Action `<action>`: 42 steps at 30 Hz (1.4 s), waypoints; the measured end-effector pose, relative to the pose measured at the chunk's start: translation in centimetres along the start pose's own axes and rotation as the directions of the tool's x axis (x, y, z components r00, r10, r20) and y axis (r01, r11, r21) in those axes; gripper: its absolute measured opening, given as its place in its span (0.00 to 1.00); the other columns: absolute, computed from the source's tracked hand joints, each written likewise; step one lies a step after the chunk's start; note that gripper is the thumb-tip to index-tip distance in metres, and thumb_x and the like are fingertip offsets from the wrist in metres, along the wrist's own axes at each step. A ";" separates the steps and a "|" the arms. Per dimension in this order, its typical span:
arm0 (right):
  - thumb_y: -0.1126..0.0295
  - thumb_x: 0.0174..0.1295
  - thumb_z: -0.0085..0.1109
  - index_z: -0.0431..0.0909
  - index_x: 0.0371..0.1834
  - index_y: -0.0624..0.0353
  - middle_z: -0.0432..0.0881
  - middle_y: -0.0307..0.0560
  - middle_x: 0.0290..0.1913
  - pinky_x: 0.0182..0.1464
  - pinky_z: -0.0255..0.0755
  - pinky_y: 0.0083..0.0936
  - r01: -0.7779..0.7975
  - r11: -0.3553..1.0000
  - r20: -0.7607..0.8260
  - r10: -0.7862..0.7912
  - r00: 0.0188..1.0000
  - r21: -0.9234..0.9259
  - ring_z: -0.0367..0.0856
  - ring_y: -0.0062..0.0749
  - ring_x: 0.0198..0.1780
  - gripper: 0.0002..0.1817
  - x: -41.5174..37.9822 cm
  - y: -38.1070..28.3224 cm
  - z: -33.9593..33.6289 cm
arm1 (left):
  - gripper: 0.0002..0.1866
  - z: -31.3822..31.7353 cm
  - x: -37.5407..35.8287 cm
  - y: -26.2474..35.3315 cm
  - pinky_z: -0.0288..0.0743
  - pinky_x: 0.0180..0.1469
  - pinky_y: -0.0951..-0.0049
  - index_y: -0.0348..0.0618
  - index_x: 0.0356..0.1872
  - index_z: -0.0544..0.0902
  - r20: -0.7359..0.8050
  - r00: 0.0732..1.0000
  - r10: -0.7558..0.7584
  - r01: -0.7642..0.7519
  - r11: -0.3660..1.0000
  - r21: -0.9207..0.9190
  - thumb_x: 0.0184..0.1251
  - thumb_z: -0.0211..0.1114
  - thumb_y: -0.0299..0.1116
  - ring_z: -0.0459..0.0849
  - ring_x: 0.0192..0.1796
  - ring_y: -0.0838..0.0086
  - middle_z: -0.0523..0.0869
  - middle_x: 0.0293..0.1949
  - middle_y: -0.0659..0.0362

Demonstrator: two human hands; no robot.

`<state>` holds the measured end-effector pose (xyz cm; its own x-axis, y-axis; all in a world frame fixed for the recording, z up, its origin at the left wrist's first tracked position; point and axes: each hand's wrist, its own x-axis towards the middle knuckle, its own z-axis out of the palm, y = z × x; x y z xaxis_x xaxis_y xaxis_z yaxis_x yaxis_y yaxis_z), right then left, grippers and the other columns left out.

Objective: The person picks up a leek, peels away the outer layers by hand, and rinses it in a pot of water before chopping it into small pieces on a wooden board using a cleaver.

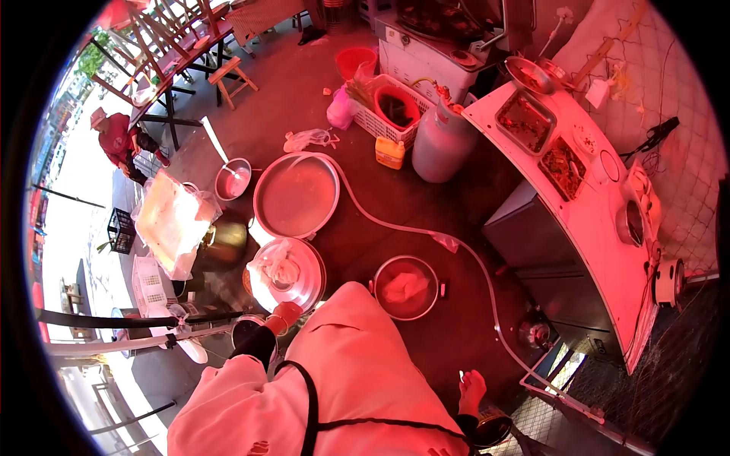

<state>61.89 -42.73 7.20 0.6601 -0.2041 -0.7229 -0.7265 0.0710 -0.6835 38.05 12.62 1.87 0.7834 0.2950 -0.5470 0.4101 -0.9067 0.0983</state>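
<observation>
My left hand (pixel 286 315) is low at the left, right by the rim of a round metal lid or pan (pixel 312 281) with a crumpled plastic bag (pixel 275 266) on it. Its fingers are partly hidden, and I cannot tell whether they grip anything. At the lower right, my right hand (pixel 471 387) hangs beside my body with a small white thing (pixel 461 375) at its fingertips. On the floor in front of me stands a two-handled pot (pixel 384 298) with a crumpled, pale cloth-like thing (pixel 405 287) inside. Beyond it is a wide basin (pixel 296 196) of liquid.
A pale hose (pixel 395 226) snakes across the floor from the basin. A gas cylinder (pixel 443 144) and yellow jug (pixel 390 153) stand ahead. Food trays (pixel 526 121) line the counter (pixel 601 258) at right. A person (pixel 122 143) sits at far left near stacked wooden furniture (pixel 171 64).
</observation>
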 end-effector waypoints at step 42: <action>0.63 0.64 0.53 0.78 0.40 0.56 0.82 0.41 0.34 0.31 0.72 0.18 -0.302 0.607 0.064 0.506 0.860 -0.735 0.80 0.24 0.32 0.10 13.4 -14.1 37.8 | 0.09 -26.5 33.9 -21.6 0.78 0.41 0.63 0.48 0.33 0.86 0.031 0.939 -0.344 0.316 0.820 -0.478 0.57 0.58 0.32 0.85 0.37 0.61 0.86 0.31 0.55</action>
<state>88.17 -9.59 3.31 0.2123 -0.0771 -0.9742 -0.7808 -0.6129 -0.1216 68.16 50.23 3.23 0.5801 0.5793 -0.5726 0.8066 -0.5062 0.3052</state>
